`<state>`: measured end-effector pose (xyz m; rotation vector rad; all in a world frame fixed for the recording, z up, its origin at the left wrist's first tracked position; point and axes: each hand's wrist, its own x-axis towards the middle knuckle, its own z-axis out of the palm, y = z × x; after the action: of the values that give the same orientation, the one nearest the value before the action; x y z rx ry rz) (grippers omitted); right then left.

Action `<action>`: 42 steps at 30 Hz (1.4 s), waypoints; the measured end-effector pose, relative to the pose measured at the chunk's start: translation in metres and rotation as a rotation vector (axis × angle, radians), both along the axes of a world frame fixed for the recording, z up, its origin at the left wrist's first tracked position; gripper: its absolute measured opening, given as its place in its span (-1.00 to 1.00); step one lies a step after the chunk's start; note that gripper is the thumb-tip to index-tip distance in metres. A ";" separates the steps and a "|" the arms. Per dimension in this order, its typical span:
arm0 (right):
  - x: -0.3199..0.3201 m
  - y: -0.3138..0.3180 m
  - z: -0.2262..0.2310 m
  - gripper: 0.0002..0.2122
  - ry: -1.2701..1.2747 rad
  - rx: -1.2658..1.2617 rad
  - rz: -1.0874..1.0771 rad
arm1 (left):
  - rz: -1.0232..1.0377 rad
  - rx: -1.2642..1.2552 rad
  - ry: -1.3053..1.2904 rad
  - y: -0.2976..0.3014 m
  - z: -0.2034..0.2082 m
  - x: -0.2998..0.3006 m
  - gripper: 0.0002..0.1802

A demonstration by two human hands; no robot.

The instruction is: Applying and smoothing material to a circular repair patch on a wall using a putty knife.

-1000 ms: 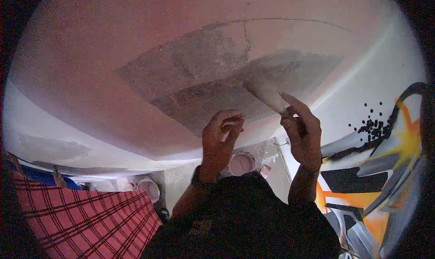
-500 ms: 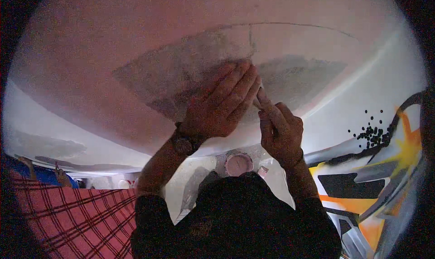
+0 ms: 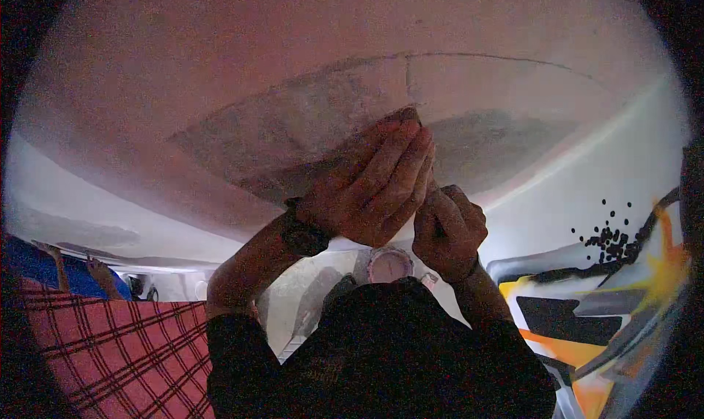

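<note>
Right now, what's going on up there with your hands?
The person's left hand lies flat, fingers together, against a grey, rough patch on the pale curved surface overhead. The right hand is closed in a fist just beside it; what it grips is hidden. Below, between the forearms, sits a small round pinkish tub.

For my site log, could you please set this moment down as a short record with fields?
surface: ceiling with a grey, rough patch
left hand: flat, fingers spread on the patch; watch on the wrist
right hand: fisted beside the left; what it holds is hidden
below: pale round tub
lower left: red plaid cloth
right: painted wall
</note>
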<state>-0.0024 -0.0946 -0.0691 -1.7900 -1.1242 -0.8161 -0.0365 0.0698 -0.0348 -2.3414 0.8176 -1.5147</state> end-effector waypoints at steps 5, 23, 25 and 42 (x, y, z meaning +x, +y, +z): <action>0.000 0.007 -0.005 -0.78 -0.024 0.039 0.045 | -0.015 -0.018 -0.063 0.009 -0.005 0.002 -0.75; -0.014 0.026 -0.004 -0.87 0.008 0.142 0.071 | 0.015 -0.051 -0.067 0.017 -0.004 -0.017 -0.74; -0.014 0.029 -0.009 -0.87 0.008 0.162 0.070 | 0.042 -0.040 -0.052 0.018 -0.004 -0.021 -0.75; -0.021 0.024 0.002 -0.89 0.032 0.176 0.068 | 0.003 -0.120 0.135 0.013 0.010 -0.027 -0.73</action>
<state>-0.0237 -0.0704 -0.0668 -1.6057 -1.0534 -0.8168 -0.0639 0.0826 -0.0243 -2.5538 0.7724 -1.4549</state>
